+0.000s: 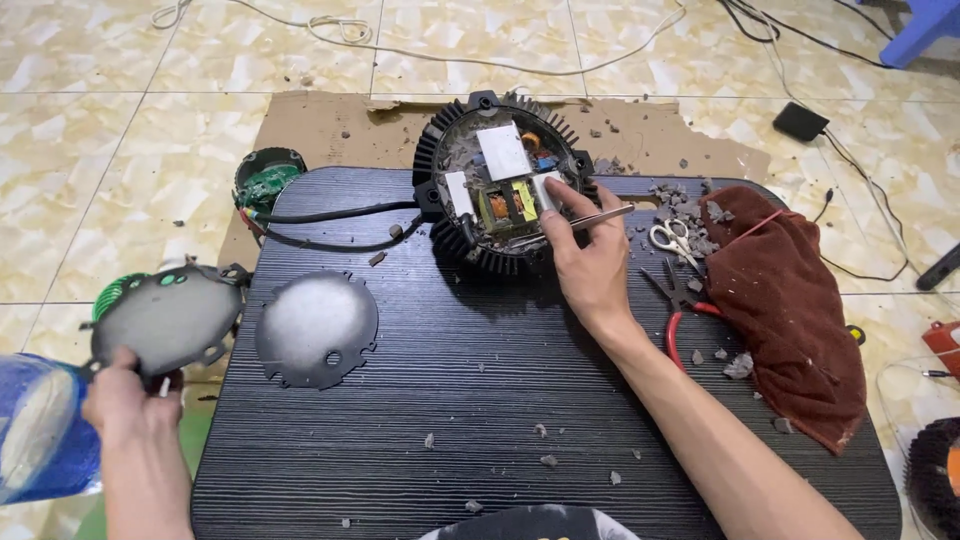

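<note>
1. A blue bag (40, 425) is cut off by the left edge; what it holds is hard to make out.
2. The left hand (125, 395) is closed on the rim of a grey plate (165, 318), held off the table's left edge over the floor. A green part behind the plate is mostly hidden.
3. A grey dome (317, 328) lies flat on the black table (480, 420), just beside the plate, with open tabletop below and to its right.
4. A small green-filled housing (267, 178) sits on cardboard (320, 125) beyond the table's far edge, and black cables (330, 215) run from it to the lamp.
5. The finned lamp body (505, 185) stands at the far table edge, its circuit board exposed.
6. The right hand (590, 250) rests on the lamp's right rim, fingers pinched on a thin metal tool (600, 215); its tip is lost among the parts.
7. Scissors (675, 240), red-handled pliers (685, 300) and a brown rag (790, 310) crowd the right side, with rubble scattered around.
</note>
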